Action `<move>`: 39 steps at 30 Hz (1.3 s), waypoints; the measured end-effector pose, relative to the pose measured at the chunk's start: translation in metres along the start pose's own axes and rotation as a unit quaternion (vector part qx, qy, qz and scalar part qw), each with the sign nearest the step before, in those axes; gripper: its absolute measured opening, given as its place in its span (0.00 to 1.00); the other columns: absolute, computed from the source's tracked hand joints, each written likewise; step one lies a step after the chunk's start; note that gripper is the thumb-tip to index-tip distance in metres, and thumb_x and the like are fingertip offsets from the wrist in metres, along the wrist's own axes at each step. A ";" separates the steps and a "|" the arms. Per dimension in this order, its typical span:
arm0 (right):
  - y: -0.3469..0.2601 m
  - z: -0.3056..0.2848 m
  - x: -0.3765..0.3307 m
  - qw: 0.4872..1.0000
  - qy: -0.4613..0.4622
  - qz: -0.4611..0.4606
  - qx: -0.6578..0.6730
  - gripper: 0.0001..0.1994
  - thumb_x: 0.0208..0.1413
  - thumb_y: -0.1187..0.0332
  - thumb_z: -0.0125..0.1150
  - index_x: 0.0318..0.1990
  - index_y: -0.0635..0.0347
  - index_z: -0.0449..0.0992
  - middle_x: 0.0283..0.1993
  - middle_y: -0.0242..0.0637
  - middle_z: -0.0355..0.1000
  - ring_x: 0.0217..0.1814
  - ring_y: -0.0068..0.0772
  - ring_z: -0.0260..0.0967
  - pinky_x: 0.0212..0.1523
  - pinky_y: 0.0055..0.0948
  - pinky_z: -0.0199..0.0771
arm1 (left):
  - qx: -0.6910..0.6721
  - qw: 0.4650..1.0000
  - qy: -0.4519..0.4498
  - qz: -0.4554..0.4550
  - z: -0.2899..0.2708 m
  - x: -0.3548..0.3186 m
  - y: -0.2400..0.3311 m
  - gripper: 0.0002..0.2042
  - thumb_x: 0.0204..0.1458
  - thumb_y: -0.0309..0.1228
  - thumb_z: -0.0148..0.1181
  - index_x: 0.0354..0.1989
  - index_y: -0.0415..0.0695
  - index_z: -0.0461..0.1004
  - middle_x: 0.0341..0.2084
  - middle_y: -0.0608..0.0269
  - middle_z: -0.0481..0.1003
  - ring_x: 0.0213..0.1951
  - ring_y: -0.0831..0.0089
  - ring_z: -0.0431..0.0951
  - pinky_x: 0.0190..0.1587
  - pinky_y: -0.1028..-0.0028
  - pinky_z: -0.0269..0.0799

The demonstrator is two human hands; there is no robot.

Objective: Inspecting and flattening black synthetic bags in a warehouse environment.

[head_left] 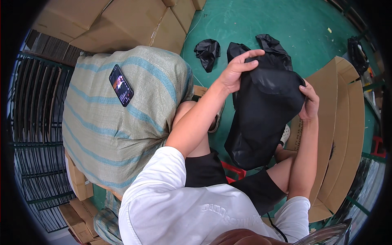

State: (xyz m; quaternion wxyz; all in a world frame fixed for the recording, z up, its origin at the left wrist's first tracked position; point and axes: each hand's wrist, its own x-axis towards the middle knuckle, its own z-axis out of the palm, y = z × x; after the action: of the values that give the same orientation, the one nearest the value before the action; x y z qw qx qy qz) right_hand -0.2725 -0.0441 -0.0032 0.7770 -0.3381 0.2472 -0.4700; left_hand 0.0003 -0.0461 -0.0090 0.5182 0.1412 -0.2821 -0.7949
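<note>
I hold a large black plastic bag (263, 110) up in front of me with both hands. My left hand (239, 69) grips its upper left edge, fingers curled over the top. The bag's right side is pinched in my right hand (309, 102). The bag hangs down over my knees and looks filled and bulging. I sit with bare knees, in black shorts and a white shirt.
A big striped woven sack (118, 118) stands at my left with a phone (121, 85) lying on it. An open cardboard box (341, 134) is at my right. Black bags (207, 52) lie on the green floor ahead. Flat cartons (122, 20) are stacked behind, wire racks (36, 122) at far left.
</note>
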 end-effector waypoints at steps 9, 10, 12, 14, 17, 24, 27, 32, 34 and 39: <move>-0.002 0.008 -0.002 0.994 0.016 0.038 -0.105 0.13 0.58 0.68 0.60 0.47 0.69 0.74 0.43 0.38 0.77 0.41 0.22 0.76 0.45 0.21 0.75 | 0.039 0.998 0.016 0.037 -0.008 -0.003 0.017 0.22 0.56 0.25 0.58 0.60 0.40 0.63 0.41 0.55 0.77 0.41 0.69 0.80 0.46 0.70 0.78; -0.003 0.008 -0.001 0.991 0.013 0.045 -0.122 0.12 0.59 0.68 0.60 0.45 0.68 0.75 0.41 0.36 0.78 0.39 0.20 0.75 0.43 0.20 0.75 | 0.036 0.998 0.017 0.043 -0.008 -0.004 0.019 0.23 0.56 0.24 0.57 0.60 0.39 0.63 0.41 0.53 0.77 0.41 0.68 0.81 0.46 0.70 0.78; -0.004 0.007 -0.002 0.988 0.013 0.049 -0.148 0.10 0.59 0.66 0.61 0.39 0.65 0.76 0.35 0.32 0.77 0.34 0.17 0.74 0.38 0.19 0.74 | 0.035 0.999 0.006 0.039 -0.012 -0.004 0.020 0.23 0.56 0.24 0.57 0.61 0.39 0.62 0.41 0.52 0.77 0.41 0.67 0.81 0.46 0.69 0.78; -0.005 0.001 -0.002 0.988 0.011 0.050 -0.147 0.10 0.59 0.66 0.61 0.39 0.65 0.76 0.35 0.32 0.77 0.34 0.16 0.74 0.38 0.18 0.74 | 0.027 0.999 -0.011 0.041 -0.013 -0.002 0.019 0.23 0.56 0.23 0.56 0.61 0.38 0.61 0.41 0.51 0.78 0.41 0.66 0.81 0.46 0.68 0.78; -0.006 -0.003 -0.004 0.988 0.010 0.053 -0.142 0.09 0.60 0.66 0.61 0.40 0.65 0.76 0.36 0.32 0.77 0.35 0.16 0.74 0.38 0.18 0.74 | 0.045 0.998 0.001 0.034 -0.014 -0.002 0.013 0.25 0.58 0.27 0.55 0.65 0.40 0.57 0.39 0.53 0.78 0.42 0.65 0.81 0.47 0.67 0.76; -0.011 -0.008 -0.009 0.995 0.066 0.024 -0.077 0.10 0.62 0.67 0.58 0.43 0.66 0.75 0.40 0.35 0.78 0.38 0.20 0.75 0.42 0.20 0.76 | 0.048 0.998 -0.017 0.035 -0.018 0.001 0.000 0.27 0.57 0.25 0.55 0.65 0.40 0.56 0.42 0.52 0.78 0.45 0.65 0.80 0.50 0.67 0.75; -0.010 -0.014 -0.010 0.994 0.072 0.024 -0.083 0.11 0.61 0.67 0.58 0.44 0.67 0.75 0.40 0.36 0.78 0.38 0.21 0.76 0.42 0.21 0.76 | 0.044 0.998 -0.021 0.034 -0.022 0.003 -0.002 0.28 0.56 0.24 0.55 0.65 0.40 0.56 0.43 0.51 0.78 0.46 0.65 0.79 0.51 0.67 0.75; -0.010 -0.025 -0.014 0.992 0.028 0.050 -0.108 0.11 0.61 0.68 0.58 0.45 0.67 0.75 0.41 0.37 0.78 0.38 0.21 0.76 0.42 0.21 0.76 | 0.040 0.997 0.013 0.065 -0.010 0.004 -0.001 0.27 0.54 0.21 0.57 0.63 0.40 0.57 0.37 0.54 0.79 0.39 0.69 0.81 0.45 0.71 0.78; -0.009 -0.026 -0.015 0.990 0.010 0.065 -0.123 0.11 0.60 0.68 0.58 0.45 0.67 0.75 0.41 0.37 0.78 0.37 0.22 0.76 0.41 0.21 0.76 | 0.038 0.997 0.015 0.063 -0.007 0.003 0.000 0.27 0.54 0.21 0.57 0.63 0.40 0.57 0.37 0.55 0.79 0.39 0.69 0.81 0.45 0.71 0.78; -0.008 -0.020 -0.014 0.997 0.012 0.025 -0.077 0.13 0.62 0.67 0.56 0.46 0.69 0.74 0.41 0.39 0.78 0.38 0.23 0.77 0.42 0.22 0.77 | 0.030 0.998 0.023 0.058 -0.005 0.002 -0.002 0.27 0.54 0.21 0.57 0.63 0.40 0.57 0.37 0.55 0.79 0.39 0.70 0.81 0.45 0.71 0.78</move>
State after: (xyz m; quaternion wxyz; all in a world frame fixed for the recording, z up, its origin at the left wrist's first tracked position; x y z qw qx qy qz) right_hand -0.2970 -0.0404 -0.0090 0.7572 -0.3849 0.3005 -0.4339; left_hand 0.0006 -0.0484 -0.0143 0.5653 0.1587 -0.3016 -0.7512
